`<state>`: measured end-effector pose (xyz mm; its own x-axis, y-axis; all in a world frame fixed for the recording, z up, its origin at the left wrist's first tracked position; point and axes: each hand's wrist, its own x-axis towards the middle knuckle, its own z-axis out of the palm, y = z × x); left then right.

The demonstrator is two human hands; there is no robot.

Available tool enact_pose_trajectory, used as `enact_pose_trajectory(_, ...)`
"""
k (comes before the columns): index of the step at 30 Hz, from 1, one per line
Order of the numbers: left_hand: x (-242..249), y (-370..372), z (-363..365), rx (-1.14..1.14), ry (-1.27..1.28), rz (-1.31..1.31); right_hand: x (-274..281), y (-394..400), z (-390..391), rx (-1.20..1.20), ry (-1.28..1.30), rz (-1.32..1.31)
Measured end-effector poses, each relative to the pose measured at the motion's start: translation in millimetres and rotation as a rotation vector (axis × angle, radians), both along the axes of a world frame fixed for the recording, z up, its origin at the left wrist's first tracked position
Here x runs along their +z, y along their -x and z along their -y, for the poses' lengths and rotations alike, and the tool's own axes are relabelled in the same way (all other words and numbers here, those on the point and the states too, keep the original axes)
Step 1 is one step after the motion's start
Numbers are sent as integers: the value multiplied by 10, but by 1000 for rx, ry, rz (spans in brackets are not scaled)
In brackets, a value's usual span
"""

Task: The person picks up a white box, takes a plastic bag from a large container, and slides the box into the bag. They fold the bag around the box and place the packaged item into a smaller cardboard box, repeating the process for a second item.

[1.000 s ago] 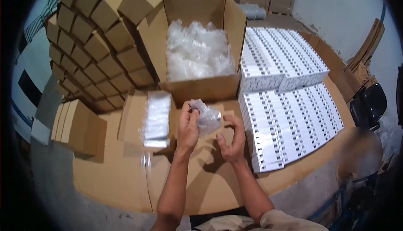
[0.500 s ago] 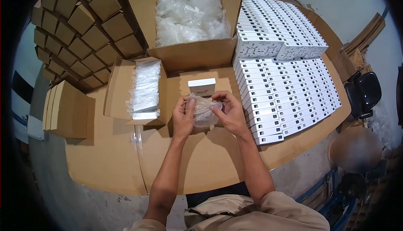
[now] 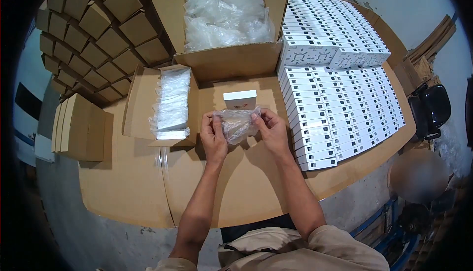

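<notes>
A clear plastic bag (image 3: 237,127) is stretched between my two hands over the cardboard-covered table (image 3: 246,187). My left hand (image 3: 214,137) pinches its left side, and my right hand (image 3: 271,129) grips its upper right edge. Just beyond the bag a small white box (image 3: 240,99) stands upright. To the left, an open cardboard carton (image 3: 140,104) holds a row of white boxes wrapped in clear plastic (image 3: 171,104).
A large open carton (image 3: 231,60) of loose plastic bags (image 3: 226,17) stands at the back. Many white boxes (image 3: 345,108) are stacked on the right. Brown cartons (image 3: 116,42) are piled at the left, with more brown boxes (image 3: 81,128) below. A black chair (image 3: 431,108) is at far right.
The bag has been spread wider between my hands and looks flatter. My right hand's thumb has shifted up along the bag's edge. The view has moved slightly.
</notes>
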<state>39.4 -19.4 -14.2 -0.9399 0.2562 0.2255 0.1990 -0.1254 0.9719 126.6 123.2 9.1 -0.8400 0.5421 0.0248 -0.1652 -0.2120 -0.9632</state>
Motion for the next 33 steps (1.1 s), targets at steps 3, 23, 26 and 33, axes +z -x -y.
enact_pose_trajectory(3,158,-85,-14,-159,-45,31,-11,-3,25,-70,-32,-66)
enact_pose_trajectory(23,116,97,156,-456,-230,445,59,-30,82,-549,-581,-77)
enact_pose_trajectory(26,96,63,153,-530,-151,302,-13,-6,66,-567,-563,-76)
enact_pose_trajectory(33,138,-49,105,-546,-147,74,45,-5,81,-601,-532,-84)
